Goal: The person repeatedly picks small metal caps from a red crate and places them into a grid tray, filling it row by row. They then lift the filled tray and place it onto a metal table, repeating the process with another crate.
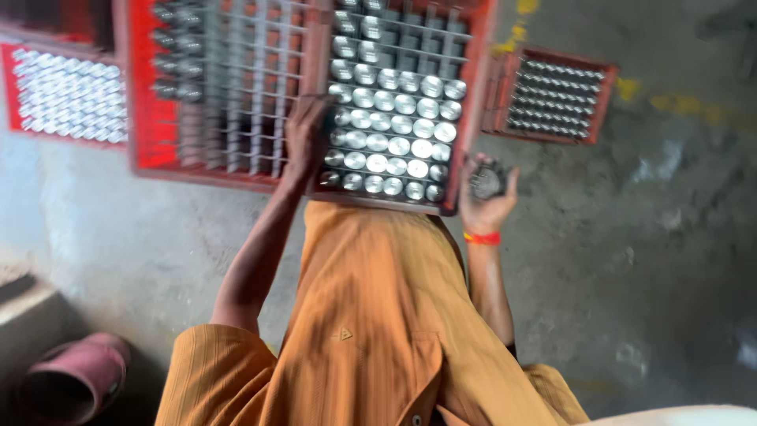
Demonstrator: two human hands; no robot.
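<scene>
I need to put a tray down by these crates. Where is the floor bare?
Bare floor lies right of the right hand, below the small crate. Another patch sits below the big grid crate, left of the left hand. The filled crate between the hands is crowded.

Rough grey concrete floor (pixel 646 237), stained, with faded yellow paint marks (pixel 678 104).
</scene>
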